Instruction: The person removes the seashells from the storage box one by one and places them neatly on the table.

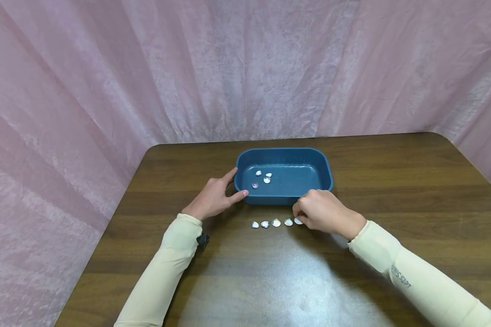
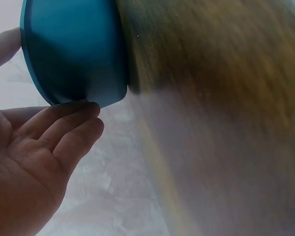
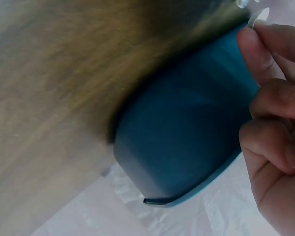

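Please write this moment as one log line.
left hand: touches blue basin | right hand: pinches one seashell | row on wooden table: four other seashells | inside basin: four more seashells

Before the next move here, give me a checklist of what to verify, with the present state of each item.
1. Shell held: ok, pinched in the fingers of the right hand.
2. Tray steadied: ok, the left hand touches its left end.
3. Finished row of shells in order: ok, four lie in a roughly straight line, apart from each other.
4. Tray emptied: not ok, four loose shells are in its left part.
5. Held shell flat on the table: cannot tell, the right hand partly hides it.
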The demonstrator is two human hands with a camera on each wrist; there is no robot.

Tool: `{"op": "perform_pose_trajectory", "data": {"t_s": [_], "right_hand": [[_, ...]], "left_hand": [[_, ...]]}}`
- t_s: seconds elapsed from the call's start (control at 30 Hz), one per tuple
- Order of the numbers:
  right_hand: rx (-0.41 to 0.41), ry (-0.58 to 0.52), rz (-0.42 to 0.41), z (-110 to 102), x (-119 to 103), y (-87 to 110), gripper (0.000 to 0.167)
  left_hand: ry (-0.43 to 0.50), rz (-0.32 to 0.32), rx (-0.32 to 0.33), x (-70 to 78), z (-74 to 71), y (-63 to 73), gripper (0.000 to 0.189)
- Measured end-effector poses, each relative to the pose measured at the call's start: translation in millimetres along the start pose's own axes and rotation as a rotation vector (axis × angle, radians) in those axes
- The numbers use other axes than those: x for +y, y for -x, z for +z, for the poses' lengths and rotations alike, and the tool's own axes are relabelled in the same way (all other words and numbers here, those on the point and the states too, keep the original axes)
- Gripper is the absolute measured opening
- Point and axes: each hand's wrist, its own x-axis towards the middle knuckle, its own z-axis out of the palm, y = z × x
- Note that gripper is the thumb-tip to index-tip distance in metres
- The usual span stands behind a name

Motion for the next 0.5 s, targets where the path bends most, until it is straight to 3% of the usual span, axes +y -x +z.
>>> {"op": "perform_pose_trajectory", "data": {"t_s": [0.5], "right_hand": [[0.023, 0.074, 0.013, 16.0, 0.1, 4.1, 0.041]], "left_hand": [[0.005, -0.023, -0.017, 0.9, -0.9, 0.3, 0.087]]}}
